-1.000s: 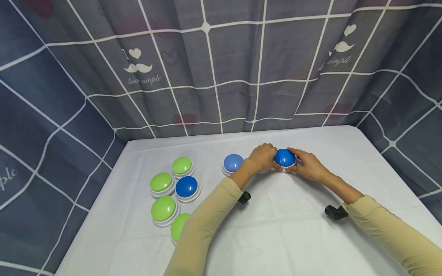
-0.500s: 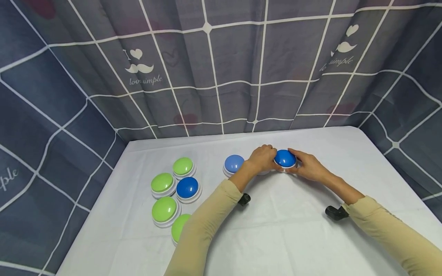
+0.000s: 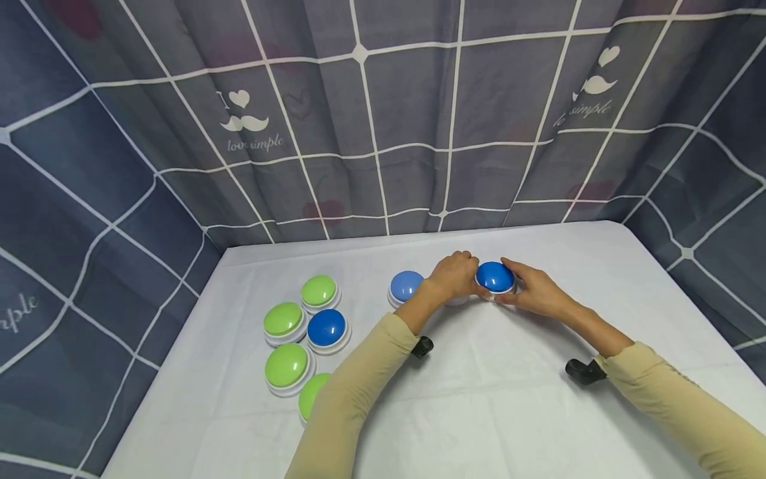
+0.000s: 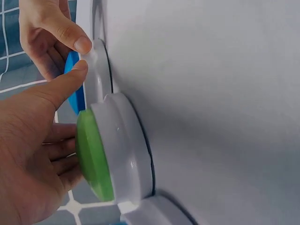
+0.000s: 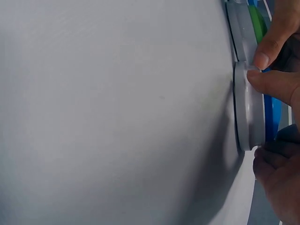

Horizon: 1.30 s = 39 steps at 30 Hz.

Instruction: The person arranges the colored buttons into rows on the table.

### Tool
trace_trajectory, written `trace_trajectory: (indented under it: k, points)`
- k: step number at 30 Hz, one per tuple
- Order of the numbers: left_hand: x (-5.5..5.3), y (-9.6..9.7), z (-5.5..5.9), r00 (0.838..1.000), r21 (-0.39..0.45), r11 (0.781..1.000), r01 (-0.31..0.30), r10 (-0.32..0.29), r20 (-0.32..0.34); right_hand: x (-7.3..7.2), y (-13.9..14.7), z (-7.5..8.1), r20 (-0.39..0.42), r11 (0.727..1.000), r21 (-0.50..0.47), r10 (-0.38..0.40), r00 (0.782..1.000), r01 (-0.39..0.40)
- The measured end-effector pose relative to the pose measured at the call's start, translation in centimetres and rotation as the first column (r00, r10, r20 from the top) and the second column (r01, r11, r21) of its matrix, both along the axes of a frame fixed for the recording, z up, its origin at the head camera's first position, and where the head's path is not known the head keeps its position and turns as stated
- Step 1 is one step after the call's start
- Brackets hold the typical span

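Note:
A blue-domed push button (image 3: pixel 495 277) with a white base stands on the table toward the back right. My right hand (image 3: pixel 535 291) grips it from the right, thumb at the near side and fingers round the far side. From the left, my left hand (image 3: pixel 456 274) holds the same button, its thumb on the white base (image 4: pixel 96 77). In the left wrist view a green button (image 4: pixel 93 154) stands right beside the blue one, under the left palm; the head view hides all but a bit of its base. Both thumbs nearly meet in the right wrist view.
A lighter blue button (image 3: pixel 405 285) stands left of the left hand. Farther left are several green buttons (image 3: pixel 286 365) round a dark blue one (image 3: pixel 326 327); the left sleeve partly covers the nearest green one (image 3: pixel 311 394). Grey checked curtains (image 3: pixel 407 93) enclose the white table (image 3: pixel 479 399).
Both hands keep their hold on the blue button, and it has barely shifted. The whole head view has moved slightly.

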<state>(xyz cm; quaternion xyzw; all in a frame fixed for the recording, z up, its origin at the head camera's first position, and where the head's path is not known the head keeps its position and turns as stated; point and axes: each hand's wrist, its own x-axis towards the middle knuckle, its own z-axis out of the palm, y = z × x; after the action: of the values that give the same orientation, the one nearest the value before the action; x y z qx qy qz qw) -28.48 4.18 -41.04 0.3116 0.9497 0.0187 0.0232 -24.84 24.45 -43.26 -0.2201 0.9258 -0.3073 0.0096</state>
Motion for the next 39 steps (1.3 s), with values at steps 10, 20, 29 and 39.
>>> trace_trajectory:
  k: [10,20,29,39]
  points:
    - [1.1,-2.5,0.9,0.999,0.021,0.998,-0.055,0.055,-0.003,-0.2,-1.1,-0.6,-0.068,1.000,-0.013,-0.015,0.998,0.015]
    - [2.9,-8.3,3.7,0.991,0.048,0.991,-0.127,0.129,-0.043,0.1,-6.1,1.6,-0.143,0.993,-0.103,0.036,0.989,-0.051]
    - [6.8,-14.8,5.9,0.973,0.120,0.969,-0.214,0.223,-0.064,2.1,-12.5,3.4,-0.175,0.968,-0.141,0.182,0.967,-0.208]
    - [15.4,-20.7,6.8,0.943,0.139,0.944,-0.299,0.314,-0.107,6.1,-19.2,3.5,-0.187,0.884,-0.126,0.424,0.886,-0.450]
